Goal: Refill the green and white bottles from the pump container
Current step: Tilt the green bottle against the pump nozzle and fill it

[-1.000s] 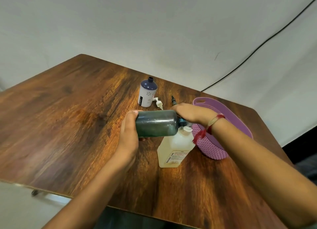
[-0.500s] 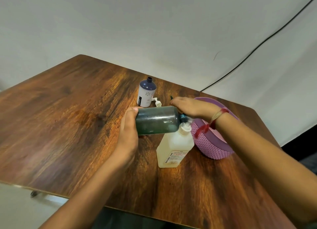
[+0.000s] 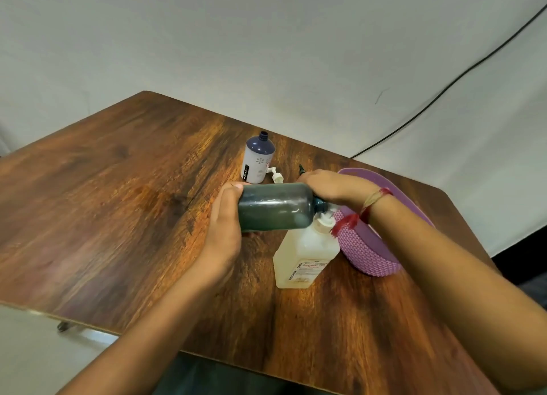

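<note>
My left hand (image 3: 225, 217) grips the base of the dark green bottle (image 3: 275, 206), which lies level in the air. Its open neck points right at the pump of the pale yellow pump container (image 3: 305, 255) standing on the table. My right hand (image 3: 334, 187) lies cupped over the pump head and the green bottle's neck, hiding both. The white bottle (image 3: 258, 162) with a dark blue top stands uncapped behind them. Beside it lies a white pump cap (image 3: 276, 176), and a dark cap tip (image 3: 302, 168) shows past my right fingers.
A purple woven basket (image 3: 367, 252) sits just right of the pump container, under my right forearm. The wooden table (image 3: 118, 202) ends close behind the bottles and at the near edge. A black cable (image 3: 444, 90) runs down the wall.
My right hand and the green bottle's neck have risen slightly over the pump. My left hand has kept its grip on the base. The white bottle has not moved.
</note>
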